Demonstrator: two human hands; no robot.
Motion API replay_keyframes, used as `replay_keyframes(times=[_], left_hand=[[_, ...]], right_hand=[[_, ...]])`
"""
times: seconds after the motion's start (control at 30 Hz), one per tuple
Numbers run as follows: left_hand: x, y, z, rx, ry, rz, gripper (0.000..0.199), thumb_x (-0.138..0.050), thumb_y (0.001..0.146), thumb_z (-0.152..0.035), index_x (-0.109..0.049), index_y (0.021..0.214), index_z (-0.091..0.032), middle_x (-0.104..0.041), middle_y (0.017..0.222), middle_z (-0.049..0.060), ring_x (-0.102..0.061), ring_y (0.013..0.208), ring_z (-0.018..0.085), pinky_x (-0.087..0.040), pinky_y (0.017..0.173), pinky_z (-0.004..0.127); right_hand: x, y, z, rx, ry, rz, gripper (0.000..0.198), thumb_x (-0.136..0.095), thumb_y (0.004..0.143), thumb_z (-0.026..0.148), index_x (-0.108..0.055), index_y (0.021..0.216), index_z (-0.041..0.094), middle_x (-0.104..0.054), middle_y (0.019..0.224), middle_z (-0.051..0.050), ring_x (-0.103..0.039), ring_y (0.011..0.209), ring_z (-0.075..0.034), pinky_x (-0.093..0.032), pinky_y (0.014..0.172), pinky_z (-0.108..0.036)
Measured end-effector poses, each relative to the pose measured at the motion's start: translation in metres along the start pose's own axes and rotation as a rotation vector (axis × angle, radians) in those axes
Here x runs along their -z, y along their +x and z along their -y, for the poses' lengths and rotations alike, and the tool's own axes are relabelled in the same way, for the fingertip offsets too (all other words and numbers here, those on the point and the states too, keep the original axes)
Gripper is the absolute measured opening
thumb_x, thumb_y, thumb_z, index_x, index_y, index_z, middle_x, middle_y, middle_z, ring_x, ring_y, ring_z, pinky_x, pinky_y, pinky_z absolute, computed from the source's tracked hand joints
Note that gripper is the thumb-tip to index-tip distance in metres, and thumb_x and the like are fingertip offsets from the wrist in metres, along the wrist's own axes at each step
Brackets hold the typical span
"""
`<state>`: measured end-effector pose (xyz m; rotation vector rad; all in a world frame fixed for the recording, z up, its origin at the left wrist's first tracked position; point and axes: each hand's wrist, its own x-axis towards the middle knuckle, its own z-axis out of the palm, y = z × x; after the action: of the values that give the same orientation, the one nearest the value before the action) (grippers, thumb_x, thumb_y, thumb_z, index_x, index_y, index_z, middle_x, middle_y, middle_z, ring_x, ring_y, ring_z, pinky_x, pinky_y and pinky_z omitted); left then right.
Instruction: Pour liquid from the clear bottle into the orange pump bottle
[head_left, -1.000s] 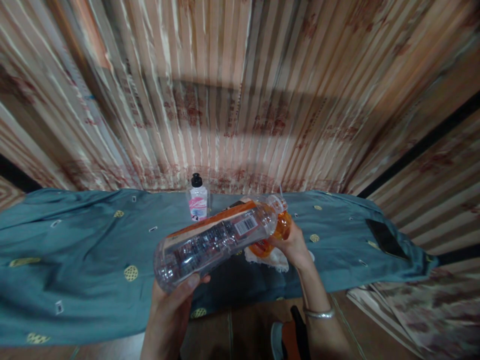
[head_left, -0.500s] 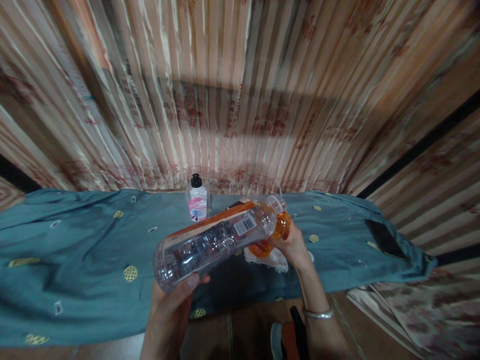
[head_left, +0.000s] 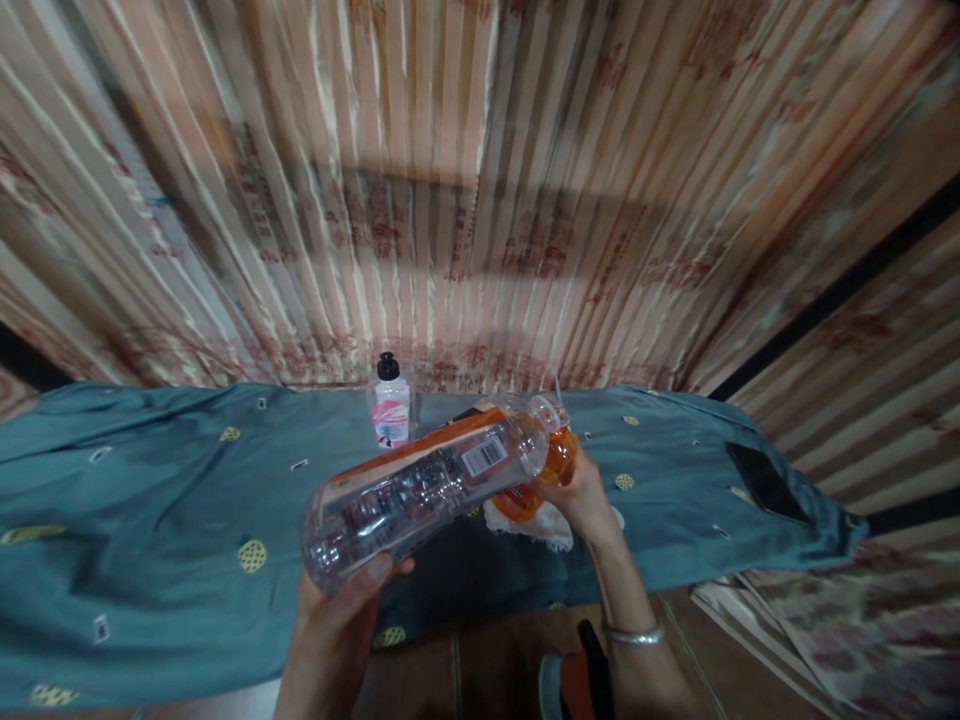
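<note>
Clear plastic bottle point(head_left: 420, 505) in your grasp, you face a striped, red-patterned curtain point(head_left: 427, 210) over a table draped in teal pineapple-print fabric point(head_left: 187, 485). The bottle slants above the table's middle, base at lower left of view, neck at upper right. Your left hand point(head_left: 337, 615) grasps it near the base, thumb along the near side. Your right hand point(head_left: 581, 495), a silver bangle point(head_left: 634, 636) on its wrist, clasps a bottle of amber liquid point(head_left: 560, 457) just behind the clear neck, most fingers hidden; whether the two bottles touch, the angle does not tell. Below the amber bottle lies a fringed white cloth point(head_left: 551, 528).

To steady the pair well, you likely need a light left grip, since the clear wall looks thin enough to buckle, and a firm right one so the amber bottle cannot tip. Keeping the clear neck where you can see it should help too.

Compared with half a second earlier, your whole view shifts: table, bottles and the white black-capped squeeze bottle point(head_left: 391, 412) all sit slightly lower and farther left, as if your head turns a little. Both grips and the slant match.
</note>
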<state>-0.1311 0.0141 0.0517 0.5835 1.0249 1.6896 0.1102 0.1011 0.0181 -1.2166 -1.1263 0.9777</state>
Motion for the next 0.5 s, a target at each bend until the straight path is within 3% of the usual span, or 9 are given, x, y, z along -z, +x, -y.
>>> replay_keyframes(times=[0.13,0.3,0.5], left_hand=[[-0.0019,0.0000,-0.0025,-0.015,0.019,0.063,0.059,-0.092,0.059,-0.032,-0.074,0.114,-0.025,-0.078,0.112,0.009,-0.074,0.094,0.028,-0.060,0.059,0.025],[-0.0015,-0.0006,0.0012,0.003,-0.023,-0.074,0.069,-0.094,0.054,-0.026,-0.071,0.119,-0.028,-0.078,0.105,0.004,-0.075,0.088,0.026,-0.061,0.058,0.026],[-0.0012,0.0004,0.0034,-0.004,-0.048,-0.048,0.067,-0.096,0.052,-0.030,-0.074,0.115,-0.025,-0.078,0.100,0.003,-0.073,0.083,0.021,-0.059,0.057,0.021]], right_hand=[[0.0013,0.0017,-0.0036,0.006,-0.029,0.003,0.065,-0.095,0.049,0.040,-0.063,0.104,0.025,-0.081,0.104,-0.007,-0.078,0.097,-0.031,-0.063,0.090,-0.046],[0.0042,0.0043,-0.0085,0.027,-0.099,-0.003,0.069,-0.095,0.047,0.044,-0.064,0.105,0.023,-0.081,0.106,-0.008,-0.077,0.100,-0.032,-0.062,0.093,-0.046],[0.0043,0.0045,-0.0101,0.045,-0.106,-0.007,0.069,-0.096,0.049,0.043,-0.064,0.107,0.024,-0.081,0.107,-0.008,-0.078,0.101,-0.033,-0.062,0.094,-0.048]])
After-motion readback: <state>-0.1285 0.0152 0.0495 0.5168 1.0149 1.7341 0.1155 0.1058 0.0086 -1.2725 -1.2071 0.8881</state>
